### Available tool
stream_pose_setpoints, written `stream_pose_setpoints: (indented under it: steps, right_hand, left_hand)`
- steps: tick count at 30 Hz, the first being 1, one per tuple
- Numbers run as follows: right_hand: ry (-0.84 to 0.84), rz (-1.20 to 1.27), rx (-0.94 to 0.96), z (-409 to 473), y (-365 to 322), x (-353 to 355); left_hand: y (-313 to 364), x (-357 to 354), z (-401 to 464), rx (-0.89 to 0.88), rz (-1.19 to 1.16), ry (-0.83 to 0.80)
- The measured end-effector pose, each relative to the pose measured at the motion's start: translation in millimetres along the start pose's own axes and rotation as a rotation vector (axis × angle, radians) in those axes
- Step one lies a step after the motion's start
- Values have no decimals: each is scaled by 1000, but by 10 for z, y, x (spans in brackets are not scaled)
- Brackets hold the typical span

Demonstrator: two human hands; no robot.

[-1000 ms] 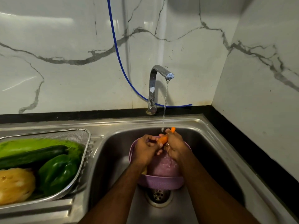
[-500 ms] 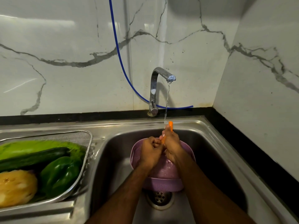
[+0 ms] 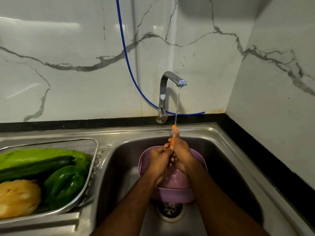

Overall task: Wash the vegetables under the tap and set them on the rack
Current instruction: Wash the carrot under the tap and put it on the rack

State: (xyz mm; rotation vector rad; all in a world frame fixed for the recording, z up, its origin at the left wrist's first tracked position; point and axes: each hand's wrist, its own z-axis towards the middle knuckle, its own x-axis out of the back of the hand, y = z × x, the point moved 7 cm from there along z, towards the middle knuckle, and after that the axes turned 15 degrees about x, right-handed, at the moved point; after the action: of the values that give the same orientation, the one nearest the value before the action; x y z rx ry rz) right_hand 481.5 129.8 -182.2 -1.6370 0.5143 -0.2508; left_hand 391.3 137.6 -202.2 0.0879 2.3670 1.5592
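Observation:
Both my hands hold an orange carrot (image 3: pixel 173 135) upright under the running tap (image 3: pixel 172 79). Only its tip and a short strip show between my fingers. My right hand (image 3: pixel 181 151) grips its upper part; my left hand (image 3: pixel 159 158) grips the lower part, which is hidden. Water falls onto the carrot's tip. Below my hands a purple plastic colander (image 3: pixel 172 193) sits in the steel sink (image 3: pixel 221 159). On the left drainboard the wire mesh rack (image 3: pixel 95 150) holds a green bell pepper (image 3: pixel 65 183), a dark cucumber (image 3: pixel 37 166), a leafy green vegetable (image 3: pixel 25 155) and a yellow vegetable (image 3: pixel 17 198).
A blue hose (image 3: pixel 127 58) runs down the marble wall behind the tap. The drain (image 3: pixel 169 209) lies just in front of the colander. A black counter edge (image 3: pixel 272 171) borders the sink on the right, with a marble wall above it.
My hands have raised the carrot and turned it from slanting to upright, so its tip now meets the water stream higher up. The camera view has shifted slightly.

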Motion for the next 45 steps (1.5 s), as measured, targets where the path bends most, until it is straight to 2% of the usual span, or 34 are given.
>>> stream_pose_setpoints:
  steps: [2,4,7,9,11,14,18,21,23,25,27,31,33,36,38,43,45]
  right_hand:
    - [-18,58,-36,-14,-35,-22]
    - [-122,133,-9,-22,-58,-75]
    - [-284,223,60,-3,-16,-112]
    - [-310,310,71,28,3,-70]
    - [-267,250,73,22,9,-49]
    - [-71,-23,118,14,1,-34]
    - [49,-56,97,4,-98,-21]
    - [-38,-3,87,-1,-132,5]
    - [-125,120,122,18,-140,-16]
    - [-185,234,150,15,-169,-76]
    - [-173,270,159,9,-194,-125]
    - [76,286,93,44,-171,-63]
    - [120,331,63,64,-166,7]
    - [68,378,53,82,-183,58]
    - [9,344,86,71,-188,0]
    - [-3,82,247,-2,-177,-89]
    - [49,78,273,-27,-197,-62]
  left_hand:
    - [15,-2,-5,8,-49,-30]
    - [41,-5,-22,-2,-97,-63]
    - [71,33,-1,-2,-115,-30]
    - [82,24,8,9,-92,-33]
    - [78,3,-3,26,-67,-51]
    - [53,-28,12,26,36,-50]
    - [27,-81,-21,17,80,-108]
    - [31,-77,-54,88,-40,-168]
    - [34,-51,-56,177,-122,-188]
    - [49,9,-70,215,-118,-182]
    - [33,37,-71,218,-92,-167]
    - [48,-18,-138,128,74,-136]
    - [62,-62,-193,98,146,-141]
    - [73,-83,-165,70,182,-116]
    - [103,-12,-117,23,181,-12]
    - [270,140,-222,-224,347,204]
    - [360,159,-294,-331,401,275]
